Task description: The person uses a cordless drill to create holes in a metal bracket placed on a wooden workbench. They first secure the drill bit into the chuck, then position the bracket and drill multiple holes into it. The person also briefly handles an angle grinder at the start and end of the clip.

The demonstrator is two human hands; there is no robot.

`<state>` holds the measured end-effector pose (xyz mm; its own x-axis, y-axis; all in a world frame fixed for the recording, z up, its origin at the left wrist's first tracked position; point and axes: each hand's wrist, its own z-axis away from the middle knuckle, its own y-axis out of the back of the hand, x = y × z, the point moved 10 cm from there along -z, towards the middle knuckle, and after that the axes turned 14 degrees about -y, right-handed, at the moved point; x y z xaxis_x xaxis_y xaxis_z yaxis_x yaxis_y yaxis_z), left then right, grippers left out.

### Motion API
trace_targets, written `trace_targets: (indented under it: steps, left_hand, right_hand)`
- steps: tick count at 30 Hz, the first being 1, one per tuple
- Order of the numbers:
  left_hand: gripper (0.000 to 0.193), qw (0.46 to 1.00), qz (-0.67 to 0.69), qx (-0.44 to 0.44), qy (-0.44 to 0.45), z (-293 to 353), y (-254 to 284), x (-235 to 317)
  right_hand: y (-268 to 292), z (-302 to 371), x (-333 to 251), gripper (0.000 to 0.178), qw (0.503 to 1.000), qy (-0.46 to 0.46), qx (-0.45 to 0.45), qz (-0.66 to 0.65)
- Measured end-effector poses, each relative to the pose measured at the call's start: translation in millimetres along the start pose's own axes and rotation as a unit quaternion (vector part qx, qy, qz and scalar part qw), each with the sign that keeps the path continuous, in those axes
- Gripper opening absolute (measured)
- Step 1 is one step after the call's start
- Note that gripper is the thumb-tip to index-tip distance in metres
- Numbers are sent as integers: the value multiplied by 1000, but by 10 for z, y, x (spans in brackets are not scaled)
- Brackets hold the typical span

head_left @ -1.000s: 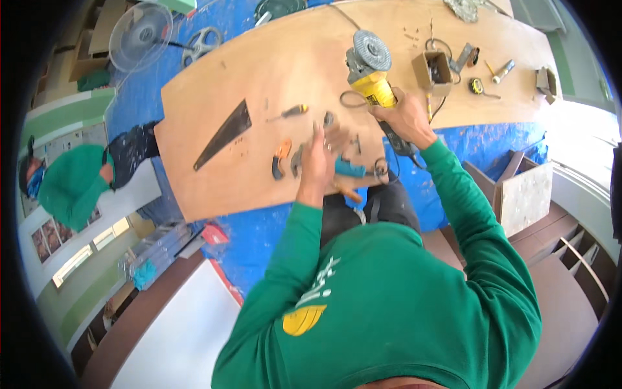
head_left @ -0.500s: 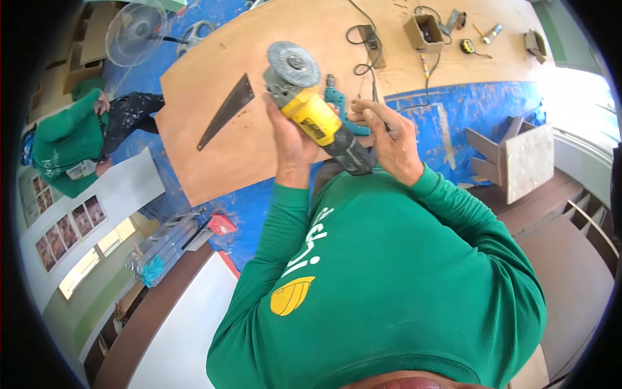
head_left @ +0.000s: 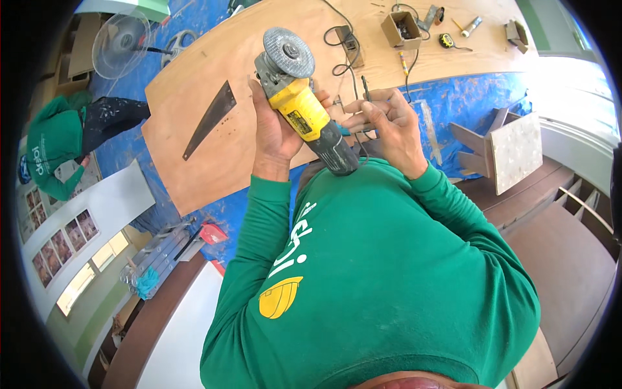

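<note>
My left hand is wrapped round a yellow and black angle grinder, its grey disc at the upper end. The grinder is tilted, its black end close to my body. To its right, my right hand is closed, with thumb and fingers pinching a thin dark drill bit that points up. Behind the hands lies a teal power tool, mostly hidden. On the brown board left of the grinder rests a dark tapered saw blade.
The wooden table holds a small box, a tape measure and a black cord. A wooden stool-like piece lies tipped at right. A fan and a person in green are at left, near a folded ladder.
The drill bit in my right hand now stands upright and shows clearly. The teal tool is more hidden behind the hands. The person at left has bent over further.
</note>
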<state>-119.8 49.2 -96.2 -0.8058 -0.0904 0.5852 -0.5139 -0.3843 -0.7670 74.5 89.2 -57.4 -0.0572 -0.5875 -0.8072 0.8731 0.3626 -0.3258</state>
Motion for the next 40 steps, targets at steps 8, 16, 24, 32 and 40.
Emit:
trace_targets:
  steps: [8, 16, 24, 32, 40]
  left_hand:
    - [105, 999, -20, -27, 11, -103, -82, -102]
    - [90, 999, -42, -32, -7, -78, -302, -96]
    - [76, 999, -14, -46, -3, -101, -349, -104]
    - [57, 1000, 5, -14, -10, -62, -447, -155]
    - [59, 996, -36, 54, -53, 2, -351, -109]
  right_hand:
    - [65, 16, -177, 36, 999, 18, -37, -3]
    - [134, 83, -203, 39, 1000, 20, -20, -4]
    - [179, 77, -254, 32, 1000, 6, -2, 13]
    - [200, -234, 725, 26, 983, -136, 80, 94]
    - [193, -353, 1114, 46, 980, -180, 68, 46]
